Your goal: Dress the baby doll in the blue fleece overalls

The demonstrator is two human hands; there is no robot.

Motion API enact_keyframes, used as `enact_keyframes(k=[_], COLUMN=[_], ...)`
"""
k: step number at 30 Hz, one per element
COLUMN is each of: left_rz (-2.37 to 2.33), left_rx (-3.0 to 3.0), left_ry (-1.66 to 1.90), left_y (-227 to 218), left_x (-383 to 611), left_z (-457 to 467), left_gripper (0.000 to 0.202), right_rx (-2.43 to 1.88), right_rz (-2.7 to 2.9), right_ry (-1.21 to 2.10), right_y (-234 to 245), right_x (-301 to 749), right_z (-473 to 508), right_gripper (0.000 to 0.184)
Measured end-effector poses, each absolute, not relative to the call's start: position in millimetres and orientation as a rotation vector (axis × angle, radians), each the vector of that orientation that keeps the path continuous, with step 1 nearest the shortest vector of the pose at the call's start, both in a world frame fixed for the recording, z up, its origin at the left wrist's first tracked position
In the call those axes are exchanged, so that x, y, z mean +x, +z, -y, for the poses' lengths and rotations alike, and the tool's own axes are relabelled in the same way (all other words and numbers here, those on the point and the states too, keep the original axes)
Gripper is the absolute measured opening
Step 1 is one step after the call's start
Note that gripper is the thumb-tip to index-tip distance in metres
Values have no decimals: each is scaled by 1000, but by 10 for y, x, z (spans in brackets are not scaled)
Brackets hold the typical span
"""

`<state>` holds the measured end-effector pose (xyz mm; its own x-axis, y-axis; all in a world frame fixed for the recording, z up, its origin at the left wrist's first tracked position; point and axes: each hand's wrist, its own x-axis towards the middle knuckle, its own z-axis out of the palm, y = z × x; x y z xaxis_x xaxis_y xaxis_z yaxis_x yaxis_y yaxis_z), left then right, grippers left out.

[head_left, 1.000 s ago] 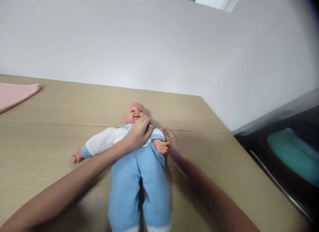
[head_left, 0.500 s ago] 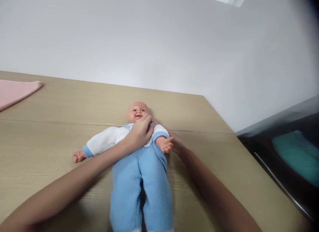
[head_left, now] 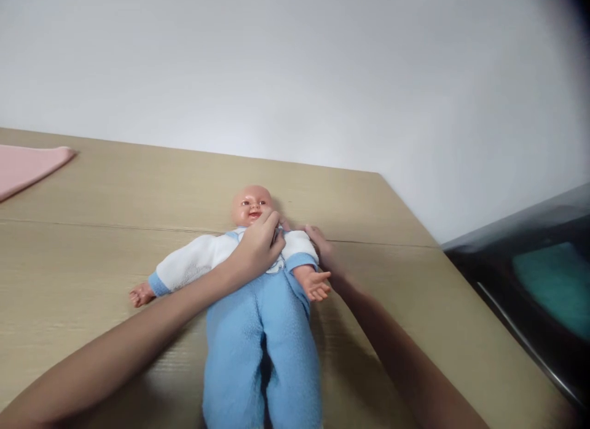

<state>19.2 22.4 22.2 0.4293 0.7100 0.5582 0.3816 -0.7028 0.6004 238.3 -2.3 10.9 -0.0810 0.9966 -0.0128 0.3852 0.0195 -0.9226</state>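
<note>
Two hands on one doll here, seen from the head camera, the only view there is. The doll (head_left: 258,306) lies on its back on the wooden table (head_left: 92,189), head toward the wall, blue legs toward the person, one white sleeve stretched out sideways. The left hand (head_left: 255,247) comes over the chest with its fingers curled in and pinched on the outfit's neckline right under the chin, so it's closed on fabric, not on the body. The right hand (head_left: 322,251) is tucked against the doll's other shoulder, partly hidden behind the sleeve. It's touching, but I can't tell how far the fingers are closed or whether they grip anything. A pink cloth (head_left: 27,168) sits well apart at the far left, and something teal (head_left: 553,281) lies in a dark bin beside the table's right edge. My take on doing this bit well: pinch only the cloth edge, steady the shoulder with the right hand so the doll doesn't slide on the smooth top, and pull along the fabric rather than upward, or the head may lift with it.
</note>
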Motion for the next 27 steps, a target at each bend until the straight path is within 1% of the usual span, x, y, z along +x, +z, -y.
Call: enact_keyframes(k=[3,6,9,13,16,21,23,26,27], left_rz=[-922,-942,-970,-973,-971,-1010,-1027,-1055,-1065], left_rx=[2290,2303,2337,2336,2330,2364,2394,2433,2441], left_ry=[1168,1176,1174,1170,1152,1056,999,898,873], left_y=[224,225,222,215,213,236,257,289,296], left_x=[201,205,207,212,210,210,222,245,250], left_z=[-212,-207,-205,-203,-199,-177,-163,-145,-141], left_gripper=[26,28,28,31,28,13,9,10,10], right_rx=[-1486,-1580,-1629,-1602,-1549,-1524,-1481,-1474,-1506], right_rz=[1539,1756,2028,2361,2442,2312,2244,2099,2053], right_ry=[1078,1064,936,609,519,742,862,1024,1061], right_y=[377,709,943,955,812,575,538,521,514], right_x=[2383,2422,2591,2892,3005,3014,3015,3016,3009], right_z=[249,493,592,551,545,599,587,483,425], right_gripper=[66,75,68,64,65,76,72,58,58])
